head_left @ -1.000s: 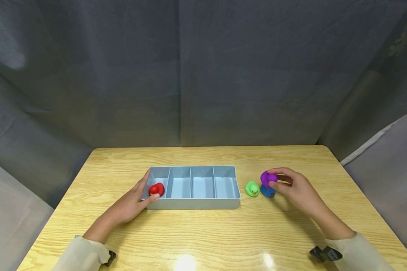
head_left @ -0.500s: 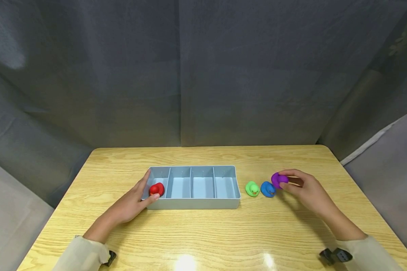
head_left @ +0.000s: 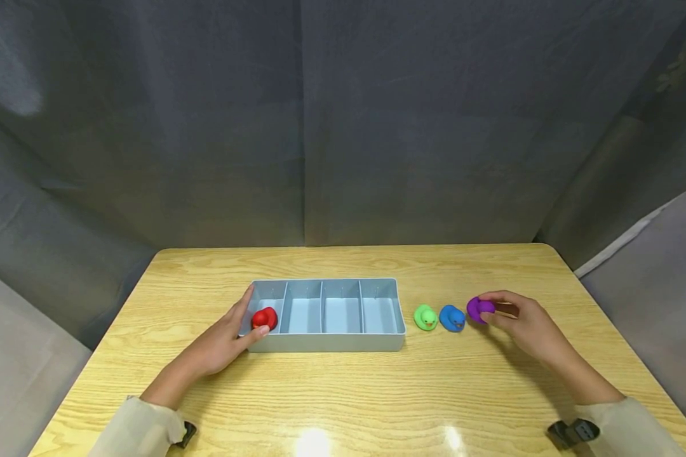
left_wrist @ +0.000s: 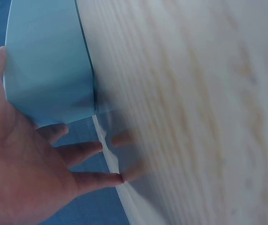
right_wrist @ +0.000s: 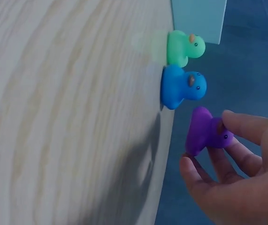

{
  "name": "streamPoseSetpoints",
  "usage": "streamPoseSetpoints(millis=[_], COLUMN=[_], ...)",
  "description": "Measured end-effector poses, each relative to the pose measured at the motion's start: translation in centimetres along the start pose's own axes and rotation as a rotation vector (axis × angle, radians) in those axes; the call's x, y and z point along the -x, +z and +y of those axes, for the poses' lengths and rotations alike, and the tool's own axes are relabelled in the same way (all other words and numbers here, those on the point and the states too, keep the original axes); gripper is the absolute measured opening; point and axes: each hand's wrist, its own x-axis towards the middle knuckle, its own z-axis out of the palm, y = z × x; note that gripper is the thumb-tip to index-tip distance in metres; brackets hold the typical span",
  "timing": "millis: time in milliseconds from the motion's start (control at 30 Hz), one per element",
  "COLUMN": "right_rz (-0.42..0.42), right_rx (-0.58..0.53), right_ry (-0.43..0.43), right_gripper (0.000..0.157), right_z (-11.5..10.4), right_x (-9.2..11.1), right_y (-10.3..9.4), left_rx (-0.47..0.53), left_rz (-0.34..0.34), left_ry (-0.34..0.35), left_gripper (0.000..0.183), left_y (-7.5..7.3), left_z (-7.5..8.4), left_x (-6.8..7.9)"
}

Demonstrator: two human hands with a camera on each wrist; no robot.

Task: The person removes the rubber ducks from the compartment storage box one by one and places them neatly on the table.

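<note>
Purple duck point(head_left: 475, 310) | right hand point(head_left: 524, 322): pinching | left hand point(head_left: 221, 344): fingers apart | woodgrain table point(head_left: 354, 393) | grey curtain point(head_left: 411, 139)

My left wrist view cuts off the box point(left_wrist: 49, 65) at the top, and I can't see inside it. In the right one, fingers point(right_wrist: 246, 125) cover part of the purple duck point(right_wrist: 199, 131). Both sleeves point(head_left: 143, 428) leave the head view's bottom edge.

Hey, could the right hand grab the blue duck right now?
Probably not straight away: the right hand is close by, but it's pinching the purple duck. Nothing covers the blue duck, so a free hand should reach it easily.
</note>
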Motion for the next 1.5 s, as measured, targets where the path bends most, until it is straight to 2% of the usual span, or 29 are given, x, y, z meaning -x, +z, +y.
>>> streamPoseSetpoints(millis=[167, 400, 1033, 1267, 1500], right_rz=[-0.022, -0.035, -0.046, -0.051, -0.047], right_rx=[0.012, 0.002, 0.077, 0.077, 0.077], right_ry=[0.028, 0.018, 0.049, 0.042, 0.024], right_gripper=[0.036, 0.034, 0.033, 0.034, 0.037], right_z=[0.7, 1.4, 2.0, 1.7, 0.6], right_x=[-0.2, -0.4, -0.4, -0.4, -0.5], right_y=[0.2, 0.7, 1.1, 0.9, 0.3], left_rx=[0.001, -0.001, -0.001, 0.001, 0.001], left_rz=[0.006, 0.004, 0.005, 0.008, 0.008], left_ry=[0.007, 0.004, 0.003, 0.005, 0.014], left_gripper=[0.096, 0.096, 0.093, 0.094, 0.095], left_y=[0.0, 0.0, 0.1, 0.1, 0.1], left_z=[0.0, 0.0, -0.1, -0.1, -0.1], left_x=[0.0, 0.0, -0.1, -0.1, -0.1])
